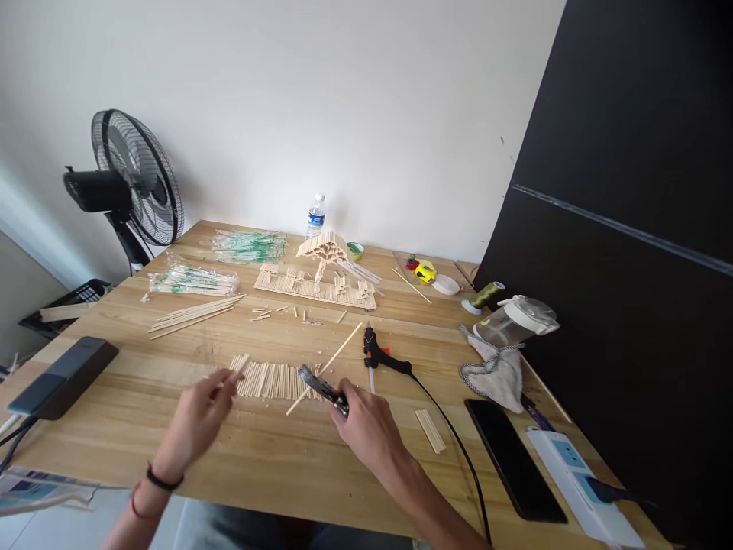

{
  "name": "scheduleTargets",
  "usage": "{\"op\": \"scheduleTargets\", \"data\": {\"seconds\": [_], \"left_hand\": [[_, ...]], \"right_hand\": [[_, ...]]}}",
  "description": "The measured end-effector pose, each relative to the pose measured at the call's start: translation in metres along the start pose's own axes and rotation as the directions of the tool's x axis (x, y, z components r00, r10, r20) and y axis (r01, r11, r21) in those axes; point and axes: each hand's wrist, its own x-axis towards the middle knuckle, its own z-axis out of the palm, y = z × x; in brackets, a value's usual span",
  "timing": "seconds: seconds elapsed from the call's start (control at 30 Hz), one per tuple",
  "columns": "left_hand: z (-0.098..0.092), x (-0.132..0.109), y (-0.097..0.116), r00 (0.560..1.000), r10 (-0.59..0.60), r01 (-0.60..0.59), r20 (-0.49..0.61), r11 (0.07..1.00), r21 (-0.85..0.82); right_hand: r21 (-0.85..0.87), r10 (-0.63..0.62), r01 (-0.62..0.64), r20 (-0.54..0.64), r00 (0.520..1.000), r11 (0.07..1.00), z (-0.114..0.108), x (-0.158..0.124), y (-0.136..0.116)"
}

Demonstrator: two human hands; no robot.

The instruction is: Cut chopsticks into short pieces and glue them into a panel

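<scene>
My left hand (pixel 203 405) pinches a short wooden stick (pixel 243 365) over the left end of a row of cut sticks (pixel 269 380) lying side by side. Closed around a pair of pliers (pixel 321 385) is my right hand (pixel 369 424); the tool's dark head points up and left over the row's right end. A long wooden stick (pixel 340 347) lies slantwise there, passing behind the pliers' head. To the right rests a black glue gun (pixel 378 353) with its cord trailing toward the table's front edge.
Behind the row stands a stick-built model (pixel 321 286) with a roofed top. Bagged sticks (pixel 195 279), loose long sticks (pixel 195 315) and a dark box (pixel 62 378) are at left. A phone (pixel 512 458), power strip (pixel 584 485) and plastic jug (pixel 509 325) line the right side.
</scene>
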Motion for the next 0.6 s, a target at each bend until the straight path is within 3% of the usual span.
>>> {"op": "scheduleTargets", "data": {"seconds": [0.13, 0.27, 0.37, 0.47, 0.53, 0.6], "left_hand": [[-0.031, 0.052, -0.035, 0.981, -0.049, 0.065, -0.186, 0.995, 0.081], [-0.033, 0.068, -0.042, 0.96, -0.02, 0.051, -0.278, 0.993, 0.104], [-0.013, 0.047, -0.021, 0.963, 0.056, -0.035, -0.265, 0.996, 0.084], [0.018, 0.012, 0.015, 0.977, 0.188, -0.195, -0.097, 0.978, -0.067], [0.039, -0.008, 0.04, 0.978, 0.206, -0.195, 0.029, 0.956, -0.219], [0.057, -0.019, 0.057, 0.981, 0.179, -0.15, 0.079, 0.947, -0.284]], "right_hand": [[-0.028, 0.012, -0.011, 0.058, 0.998, 1.0, -0.003, -0.001, 0.001], [-0.045, 0.007, -0.002, 0.109, 0.994, 0.999, -0.006, -0.004, -0.002], [-0.058, -0.004, 0.012, 0.143, 0.99, 0.998, -0.006, -0.006, -0.006], [-0.065, -0.028, 0.04, 0.177, 0.984, 0.997, -0.003, -0.005, -0.013], [-0.065, -0.053, 0.066, 0.194, 0.98, 0.996, -0.001, -0.004, -0.018], [-0.065, -0.077, 0.093, 0.206, 0.976, 0.994, 0.0, -0.002, -0.024]]}}
